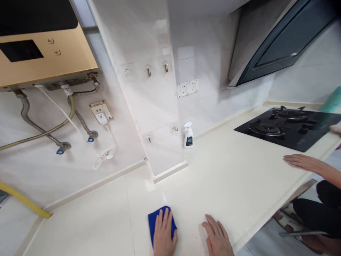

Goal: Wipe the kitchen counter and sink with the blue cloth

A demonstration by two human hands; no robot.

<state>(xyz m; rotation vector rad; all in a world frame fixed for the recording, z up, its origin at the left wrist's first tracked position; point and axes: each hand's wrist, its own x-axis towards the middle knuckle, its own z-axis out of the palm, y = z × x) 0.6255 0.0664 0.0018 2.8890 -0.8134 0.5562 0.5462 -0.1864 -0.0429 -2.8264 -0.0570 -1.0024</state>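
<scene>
A person's left hand (163,233) rests open and flat on a blue cloth (152,222) on the white table (226,181), right hand (217,236) open near its front edge, spray bottle (188,137) at the back edge.

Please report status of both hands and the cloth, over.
Left hand flat on blue cloth, on countertop. Right hand on countertop. Another person's hand near gas hob.

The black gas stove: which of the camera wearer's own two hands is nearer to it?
Right. The right hand is on the counter, to the near left of the gas stove; the left hand, on the blue cloth, is farther left.
</scene>
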